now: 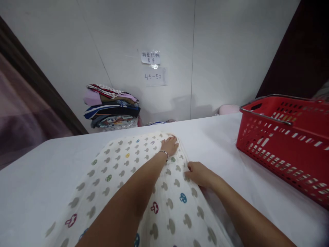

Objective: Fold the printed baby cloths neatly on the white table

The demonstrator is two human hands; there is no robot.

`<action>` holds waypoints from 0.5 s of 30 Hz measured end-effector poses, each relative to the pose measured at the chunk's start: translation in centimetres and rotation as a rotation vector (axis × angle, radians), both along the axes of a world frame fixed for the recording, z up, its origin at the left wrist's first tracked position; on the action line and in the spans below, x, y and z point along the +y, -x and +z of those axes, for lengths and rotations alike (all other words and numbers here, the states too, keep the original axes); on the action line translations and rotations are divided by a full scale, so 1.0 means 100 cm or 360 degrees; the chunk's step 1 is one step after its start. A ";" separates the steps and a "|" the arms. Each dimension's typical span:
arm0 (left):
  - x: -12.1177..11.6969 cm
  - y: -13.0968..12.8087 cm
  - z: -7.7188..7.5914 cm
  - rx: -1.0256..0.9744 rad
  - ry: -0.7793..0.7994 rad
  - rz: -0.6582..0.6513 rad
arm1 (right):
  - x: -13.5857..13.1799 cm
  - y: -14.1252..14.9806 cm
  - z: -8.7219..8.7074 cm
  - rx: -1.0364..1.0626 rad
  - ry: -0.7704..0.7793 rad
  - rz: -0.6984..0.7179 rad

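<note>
A white cloth (144,164) printed with grey and coloured mushrooms lies on the table in front of me, its far end narrower in view. My left hand (170,145), with a bracelet at the wrist, rests flat on the cloth's far right corner, fingers spread. Along the right edge, my right hand (197,173) is closed, thumb and fingers pinching the cloth's border. My left forearm covers part of the cloth's middle.
A red plastic basket (280,147) with a metal handle stands on the white table (216,137) at right. Behind the table's far edge rises a stack of folded fabrics (113,108). Two paper notes (155,76) are stuck on the wall. A pink item (228,109) shows near the basket.
</note>
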State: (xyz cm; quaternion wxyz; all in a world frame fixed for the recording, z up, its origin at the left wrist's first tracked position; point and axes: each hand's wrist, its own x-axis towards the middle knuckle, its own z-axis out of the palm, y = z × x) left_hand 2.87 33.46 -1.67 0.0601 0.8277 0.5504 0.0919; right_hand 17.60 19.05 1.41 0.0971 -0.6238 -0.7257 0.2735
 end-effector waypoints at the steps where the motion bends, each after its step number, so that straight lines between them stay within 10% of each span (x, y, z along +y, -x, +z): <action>1: -0.002 0.000 0.002 0.0004 -0.0008 -0.0002 | 0.000 -0.001 0.000 0.0004 0.0045 0.0016; 6: -0.013 -0.006 0.014 -0.0011 -0.0062 0.0137 | 0.001 -0.006 0.000 0.0135 0.0343 -0.0029; 15: -0.015 -0.028 0.029 0.0022 0.0351 0.0426 | 0.002 0.006 -0.002 0.0211 -0.0188 -0.0120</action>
